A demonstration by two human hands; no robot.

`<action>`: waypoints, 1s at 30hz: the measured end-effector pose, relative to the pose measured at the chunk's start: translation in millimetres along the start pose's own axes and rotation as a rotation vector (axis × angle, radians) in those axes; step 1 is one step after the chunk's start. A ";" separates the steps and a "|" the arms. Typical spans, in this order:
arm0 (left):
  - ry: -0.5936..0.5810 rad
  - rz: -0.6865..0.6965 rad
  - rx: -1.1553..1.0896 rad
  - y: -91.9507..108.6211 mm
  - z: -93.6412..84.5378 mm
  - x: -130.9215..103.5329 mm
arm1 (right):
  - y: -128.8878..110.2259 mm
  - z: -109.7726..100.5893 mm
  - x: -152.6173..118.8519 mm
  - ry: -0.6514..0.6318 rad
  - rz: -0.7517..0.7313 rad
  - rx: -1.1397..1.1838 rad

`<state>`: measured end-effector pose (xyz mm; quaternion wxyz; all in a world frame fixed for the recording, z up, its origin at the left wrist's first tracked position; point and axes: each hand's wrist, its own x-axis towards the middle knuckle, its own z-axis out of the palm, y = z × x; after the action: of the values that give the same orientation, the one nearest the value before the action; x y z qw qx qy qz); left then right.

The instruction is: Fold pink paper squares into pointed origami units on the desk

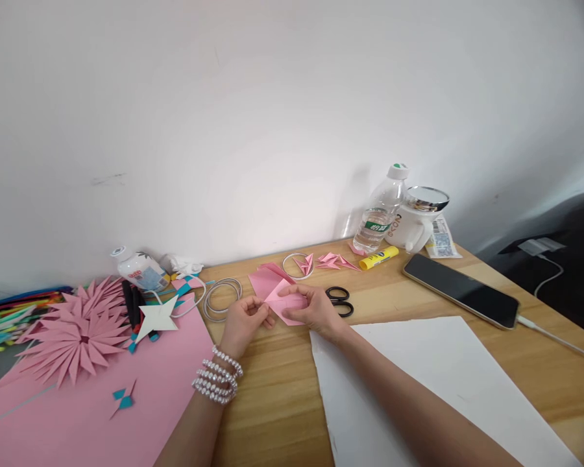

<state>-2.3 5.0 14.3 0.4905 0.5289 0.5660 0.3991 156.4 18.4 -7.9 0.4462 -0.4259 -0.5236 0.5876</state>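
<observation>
A small folded piece of pink paper [288, 299] is held between my two hands over the wooden table. My left hand [247, 320], with a pearl bracelet on its wrist, pinches the paper's left corner. The fingers and thumb of my right hand [315, 310] close on its right side. Just behind it lies another pink paper sheet [265, 277]. Black-handled scissors [341, 300] rest beside my right hand, their blades hidden. Several folded pink paper pieces [333, 261] lie farther back.
Pink spiky paper flowers [80, 337] and a pale paper star [158, 318] lie left on a pink sheet [175, 363]. A white board [418, 363] lies under my right forearm. A water bottle [377, 217], mug [409, 224], glue stick [379, 257] and phone [460, 290] stand or lie right.
</observation>
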 end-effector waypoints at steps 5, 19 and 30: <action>0.161 0.033 -0.100 -6.3 -5.0 6.0 | -0.3 -0.8 -0.7 0.010 0.024 0.020; -0.015 -0.082 -0.400 -5.0 6.4 -0.9 | 1.3 2.4 0.2 -0.056 -0.050 0.057; 0.096 -0.076 -0.546 -3.1 2.2 3.2 | 14.1 3.7 0.7 -0.119 -0.248 -0.055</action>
<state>-0.6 7.6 10.4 0.6022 0.3360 0.4796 0.5426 151.5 17.4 -21.6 0.4720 -0.3344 -0.6137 0.5374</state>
